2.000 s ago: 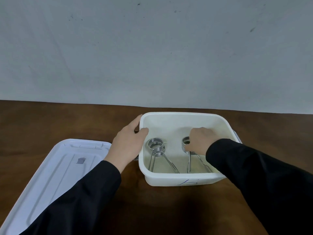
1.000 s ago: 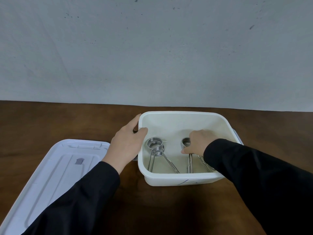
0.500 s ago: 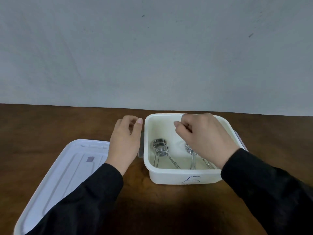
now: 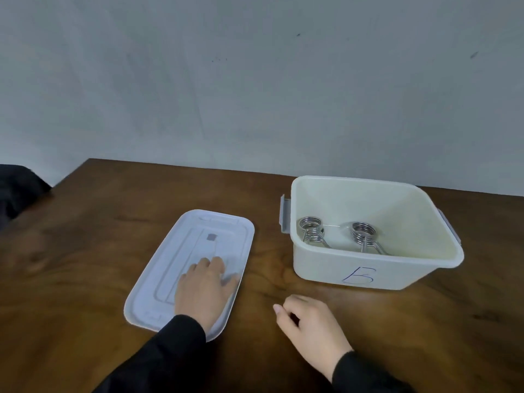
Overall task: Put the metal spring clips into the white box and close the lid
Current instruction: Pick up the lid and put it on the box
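The white box (image 4: 348, 272) stands open on the brown table at the right, a blue "B" written on its near wall. Two metal spring clips lie inside it, one at the left (image 4: 310, 226) and one in the middle (image 4: 363, 232). The white lid (image 4: 204, 234) lies flat on the table left of the box. My left hand (image 4: 204, 287) rests palm down on the lid's near part, fingers spread flat. My right hand (image 4: 312, 324) hovers over the bare table in front of the box, fingers loosely curled, holding nothing.
Grey latches sit on the box's left side (image 4: 284, 213) and right side (image 4: 448, 228). A dark object (image 4: 17, 188) lies at the table's far left edge. A grey wall rises behind the table.
Both hands have left the box. My left hand moved left onto the lid. My right hand came out of the box and down toward me. The view has swung left.
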### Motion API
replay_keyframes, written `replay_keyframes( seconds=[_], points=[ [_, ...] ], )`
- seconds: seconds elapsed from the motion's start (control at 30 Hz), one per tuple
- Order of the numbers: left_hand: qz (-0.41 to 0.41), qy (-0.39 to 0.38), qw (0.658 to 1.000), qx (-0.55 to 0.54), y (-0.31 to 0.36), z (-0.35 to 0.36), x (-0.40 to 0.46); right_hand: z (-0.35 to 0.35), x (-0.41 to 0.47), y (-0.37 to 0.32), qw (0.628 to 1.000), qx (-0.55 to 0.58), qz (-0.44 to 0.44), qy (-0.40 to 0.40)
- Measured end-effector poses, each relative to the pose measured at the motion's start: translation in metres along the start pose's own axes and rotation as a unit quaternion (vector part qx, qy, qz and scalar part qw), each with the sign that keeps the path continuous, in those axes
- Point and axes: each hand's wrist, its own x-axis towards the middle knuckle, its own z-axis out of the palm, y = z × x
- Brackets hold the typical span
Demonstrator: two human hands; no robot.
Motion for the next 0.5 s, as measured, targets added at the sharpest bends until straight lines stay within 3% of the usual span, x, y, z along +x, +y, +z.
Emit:
replay_keyframes(
  seconds=[0.07, 0.27, 0.5],
  points=[
    [-0.004, -0.006, 1.0, -0.006, 0.006, -0.006, -0.006, 0.007, -0.002, 0.006, 1.0, -0.018, 0.01, 0.005],
    [0.087, -0.038, 0.984, 0.153, 0.026, -0.001, -0.02, 0.014, -0.003, 0.007, 0.998, -0.056, -0.01, 0.009],
    [0.123, -0.008, 0.962, 0.244, 0.02, -0.055, -0.021, -0.01, -0.001, -0.015, 1.0, 0.019, -0.009, 0.016]
  ],
)
